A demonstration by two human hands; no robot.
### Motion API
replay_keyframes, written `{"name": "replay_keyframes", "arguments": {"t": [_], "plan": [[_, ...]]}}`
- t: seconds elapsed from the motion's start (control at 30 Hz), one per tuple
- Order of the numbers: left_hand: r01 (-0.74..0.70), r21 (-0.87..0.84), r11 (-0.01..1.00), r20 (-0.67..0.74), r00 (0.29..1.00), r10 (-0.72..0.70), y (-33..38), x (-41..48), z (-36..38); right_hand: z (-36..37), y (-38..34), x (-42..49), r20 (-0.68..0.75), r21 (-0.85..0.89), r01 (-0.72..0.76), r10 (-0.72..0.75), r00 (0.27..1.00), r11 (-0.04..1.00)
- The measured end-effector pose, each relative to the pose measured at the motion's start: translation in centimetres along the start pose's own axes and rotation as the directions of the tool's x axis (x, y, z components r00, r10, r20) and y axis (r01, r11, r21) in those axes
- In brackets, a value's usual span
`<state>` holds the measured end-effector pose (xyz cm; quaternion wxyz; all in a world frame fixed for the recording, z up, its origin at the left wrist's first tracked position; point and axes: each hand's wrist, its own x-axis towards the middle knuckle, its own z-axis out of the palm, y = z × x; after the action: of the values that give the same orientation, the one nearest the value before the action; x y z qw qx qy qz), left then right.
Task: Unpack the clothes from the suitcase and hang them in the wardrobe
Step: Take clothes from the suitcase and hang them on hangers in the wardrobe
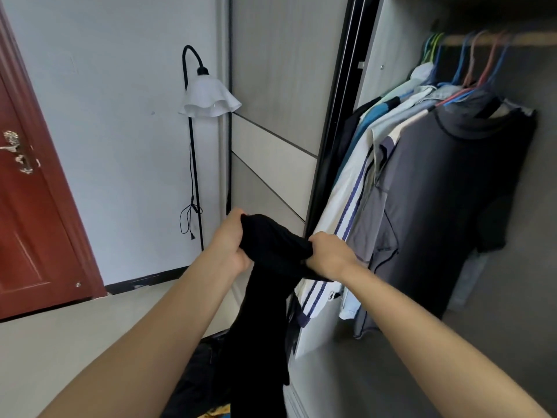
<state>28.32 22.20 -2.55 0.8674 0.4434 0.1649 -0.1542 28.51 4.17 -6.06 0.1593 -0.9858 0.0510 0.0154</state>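
Two grips hold one black garment (259,321) in front of the open wardrobe (379,55): left grip (232,239) and right grip (328,254) each curl round its bunched top edge. Its length hangs down below them, near the hung shirts (437,191).

Soft, even light brightens the white wall (120,86), while the wardrobe (536,206) interior sits dim. Wide-angle distortion bows the door frame (64,206) at left — the hangers (470,61) look blurred.
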Motion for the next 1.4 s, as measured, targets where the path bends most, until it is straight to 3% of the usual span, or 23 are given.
{"name": "replay_keyframes", "arguments": {"t": [0.07,0.1,0.13,0.17,0.23,0.3,0.37,0.47,0.53,0.6,0.67,0.73,0.83,0.93,1.0,1.07,1.1,1.17,1.23,1.27,1.3,1.37,1.4], "plan": [[0.004,0.002,1.000,0.009,1.000,-0.004,0.1,0.1,-0.2,0.5,0.6,0.1,0.090,0.009,-0.082,0.081,0.993,0.997],[-0.002,0.063,0.998,0.030,1.000,0.000,0.1,0.0,-0.4,0.4,0.8,0.1,0.130,0.210,-0.168,0.143,0.981,0.963],[-0.014,0.156,0.988,0.077,0.997,0.002,0.0,-0.1,-0.8,0.2,0.8,0.4,0.179,0.481,-0.267,0.205,0.962,0.835],[-0.036,0.265,0.964,0.153,0.988,-0.005,-0.1,-0.2,-1.2,0.0,0.7,0.8,0.215,0.708,-0.325,0.248,0.945,0.626],[-0.084,0.441,0.893,0.272,0.961,-0.044,-0.4,-0.4,-2.3,-0.4,0.0,1.3,0.232,0.924,-0.307,0.306,0.923,0.226],[-0.128,0.527,0.841,0.261,0.965,-0.017,-0.3,0.3,-3.4,-0.6,-1.1,1.3,0.239,0.966,-0.258,0.317,0.918,0.016],[-0.174,0.609,0.774,0.185,0.980,0.075,0.0,1.2,-4.1,-0.9,-1.9,1.0,0.275,0.961,-0.271,0.267,0.924,-0.054],[-0.277,0.767,0.579,0.096,0.942,0.323,0.6,2.4,-4.5,-2.6,-2.7,-0.3,0.352,0.931,-0.354,0.036,0.935,0.085],[-0.270,0.798,0.539,0.046,0.919,0.392,1.4,2.6,-4.1,-4.2,-2.8,-0.8,0.311,0.882,-0.280,-0.023,0.950,0.379],[-0.223,0.746,0.627,-0.029,0.930,0.366,2.5,2.6,-3.1,-5.3,-2.5,-0.7,0.191,0.598,-0.109,-0.008,0.982,0.794],[-0.162,0.632,0.758,-0.051,0.967,0.249,3.3,2.3,-1.7,-5.6,-1.9,-0.4,0.119,0.146,-0.012,-0.006,0.993,0.989],[-0.113,0.552,0.826,-0.042,0.986,0.163,3.4,1.9,-0.4,-5.3,-1.0,0.2,0.027,-0.112,-0.064,0.068,0.997,0.992],[-0.085,0.430,0.899,0.025,0.996,0.083,2.8,1.7,0.7,-5.4,0.4,0.2,-0.066,-0.171,-0.139,0.129,0.989,0.975],[-0.093,0.450,0.888,0.146,0.989,0.030,1.9,1.6,0.7,-5.4,1.8,0.4,-0.065,0.000,-0.238,0.238,0.969,0.971],[-0.105,0.526,0.844,0.201,0.980,-0.003,1.4,1.9,0.6,-5.0,2.7,0.9,0.026,0.349,-0.335,0.348,0.937,0.875],[-0.184,0.685,0.705,0.192,0.979,0.068,0.5,2.6,0.3,-5.0,2.4,0.3,0.126,0.673,-0.403,0.441,0.889,0.620],[-0.244,0.786,0.568,0.190,0.970,0.154,0.1,2.9,0.2,-5.2,2.3,0.1,0.136,0.763,-0.384,0.451,0.882,0.521],[-0.318,0.926,0.202,0.250,0.920,0.301,-0.9,3.2,0.0,-5.5,1.8,-0.3,0.135,0.838,-0.330,0.420,0.897,0.434],[-0.289,0.956,0.044,0.256,0.901,0.351,-1.7,3.6,-0.3,-5.8,1.2,-0.4,0.151,0.873,-0.284,0.335,0.930,0.396],[-0.265,0.958,0.106,0.217,0.917,0.335,-1.8,3.8,-0.4,-6.3,1.2,-0.7,0.152,0.873,-0.267,0.290,0.945,0.409],[-0.226,0.939,0.259,0.146,0.944,0.297,-1.6,3.8,-0.5,-6.7,1.5,-0.4,0.141,0.841,-0.249,0.248,0.958,0.481],[-0.106,0.786,0.609,0.030,0.991,0.134,-0.8,3.4,-0.2,-7.2,2.0,-0.6,0.061,0.649,-0.184,0.190,0.980,0.738],[-0.056,0.687,0.725,0.017,0.998,0.061,-0.4,3.1,0.1,-7.1,2.2,-0.9,-0.003,0.470,-0.144,0.165,0.986,0.871]]}}
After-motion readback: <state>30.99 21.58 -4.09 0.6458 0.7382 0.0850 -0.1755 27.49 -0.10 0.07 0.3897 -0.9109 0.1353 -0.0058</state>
